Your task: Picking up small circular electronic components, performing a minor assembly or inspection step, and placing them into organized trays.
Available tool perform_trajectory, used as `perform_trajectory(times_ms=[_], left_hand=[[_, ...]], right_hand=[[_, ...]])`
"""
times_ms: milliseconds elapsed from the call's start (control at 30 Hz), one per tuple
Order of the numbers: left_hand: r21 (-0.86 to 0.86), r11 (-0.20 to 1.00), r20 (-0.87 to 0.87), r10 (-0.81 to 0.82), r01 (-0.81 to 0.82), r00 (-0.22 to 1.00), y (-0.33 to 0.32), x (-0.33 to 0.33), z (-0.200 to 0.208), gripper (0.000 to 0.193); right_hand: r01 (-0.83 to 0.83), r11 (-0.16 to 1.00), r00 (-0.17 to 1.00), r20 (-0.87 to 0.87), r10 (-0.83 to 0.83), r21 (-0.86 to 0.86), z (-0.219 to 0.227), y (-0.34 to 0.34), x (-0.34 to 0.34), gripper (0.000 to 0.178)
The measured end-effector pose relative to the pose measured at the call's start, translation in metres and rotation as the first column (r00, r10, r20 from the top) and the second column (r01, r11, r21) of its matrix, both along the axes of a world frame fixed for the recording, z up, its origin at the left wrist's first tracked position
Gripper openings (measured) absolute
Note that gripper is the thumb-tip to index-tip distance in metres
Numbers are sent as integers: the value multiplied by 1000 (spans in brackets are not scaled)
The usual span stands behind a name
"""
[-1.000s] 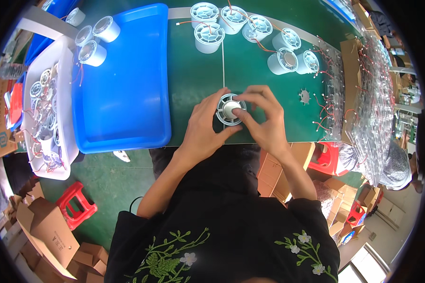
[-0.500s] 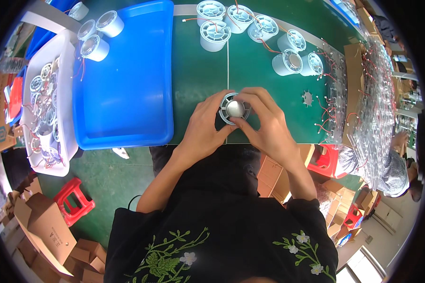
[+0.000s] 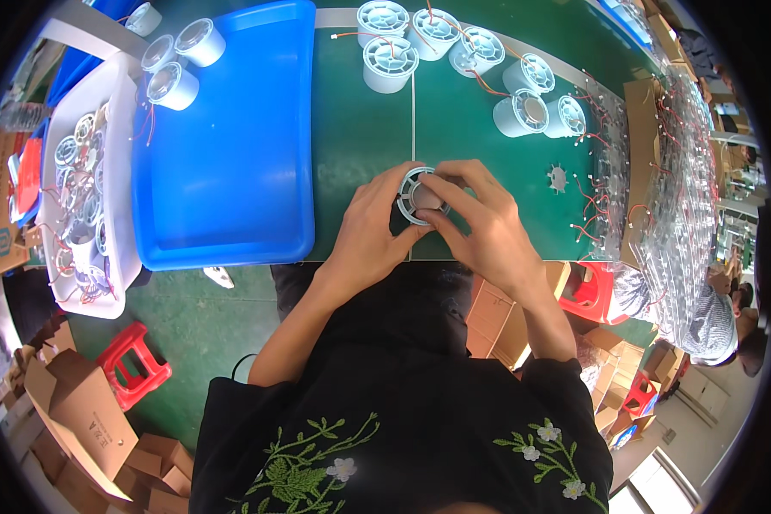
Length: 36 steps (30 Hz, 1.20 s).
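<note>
Close to the table's front edge, my left hand (image 3: 370,227) grips a round white plastic housing (image 3: 409,186) with a spoked end facing up. A silver metal disc (image 3: 423,199) sits at the middle of that end. My right hand (image 3: 495,230) has its thumb and index finger pinched on the disc, covering part of it. The lower body of the housing is hidden by my hands. Further back stand several similar white housings (image 3: 391,73) with thin red wires.
To the left lies a blue tray (image 3: 231,248) with white housings in its far corner, beside a white bin (image 3: 122,265) of wired parts. A star-shaped metal piece (image 3: 558,178) lies to the right, near stacked clear plastic strips (image 3: 672,197) with red wires.
My right fingers have shifted further over the silver disc, covering more of it. The disc's bright top looks darker now. My left hand keeps its hold on the housing.
</note>
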<state>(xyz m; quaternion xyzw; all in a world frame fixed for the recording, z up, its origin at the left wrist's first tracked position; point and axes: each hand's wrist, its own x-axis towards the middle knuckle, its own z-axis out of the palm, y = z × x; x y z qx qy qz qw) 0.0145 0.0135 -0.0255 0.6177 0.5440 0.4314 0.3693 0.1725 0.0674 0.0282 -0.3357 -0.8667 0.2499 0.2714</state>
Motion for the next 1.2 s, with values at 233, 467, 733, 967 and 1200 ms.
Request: perform_trajectory(times_ms=[233,467,733,967,1200], left_hand=[[-4,1000,6,-6,6,1000,0,-1,1,62],[-17,1000,6,-17,17,1000,2,-3,0,61],[-115,993,156,-7,25,988,-2,4,1,59],[-237,971,393,82,15,916,6,6,0,47],[-170,985,314,58,-4,948,6,3,9,42]], right_hand=[[11,1000,1000,-11,-11,-18,-1,0,0,37],[33,999,999,-11,-33,-2,-4,0,0,38],[60,711,907,-260,-332,-701,-23,13,4,42],[-58,551,970,-177,-166,-833,-24,21,12,36],[-30,487,971,-141,-193,-873,-22,23,9,36]])
